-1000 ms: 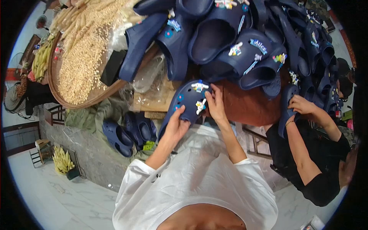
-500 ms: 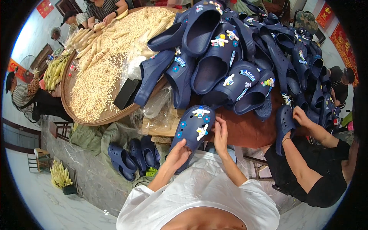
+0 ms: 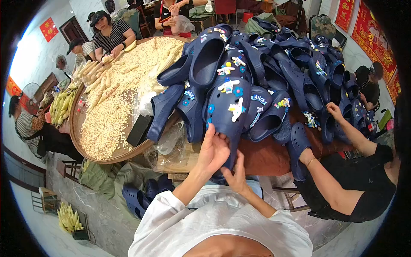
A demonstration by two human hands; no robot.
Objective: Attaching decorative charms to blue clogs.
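A navy blue clog [image 3: 219, 116] is raised in front of the shoe pile, toe pointing away from me. White character charms and blue flower charms sit on its top. My left hand [image 3: 212, 150] is closed on it, fingers tucked into the foot opening and thumb along the side. At the heel end, my right hand [image 3: 236, 174] has its thumb and fingers around the lower edge; part of that grip is hidden. Right behind it lies a pile of similar decorated clogs [image 3: 209, 60].
A round woven tray [image 3: 111, 162] of corn kernels and cobs stands left, with a black box [image 3: 140, 131] at its edge. More clogs [image 3: 136, 200] lie below the table. To my right, a co-worker's hand is inside another clog [image 3: 298, 147]. Other people sit beyond the tray.
The held clog has moved up and away from me, over the pile's near edge. My right hand has come from beside its toe down to its heel. The view has tilted up.
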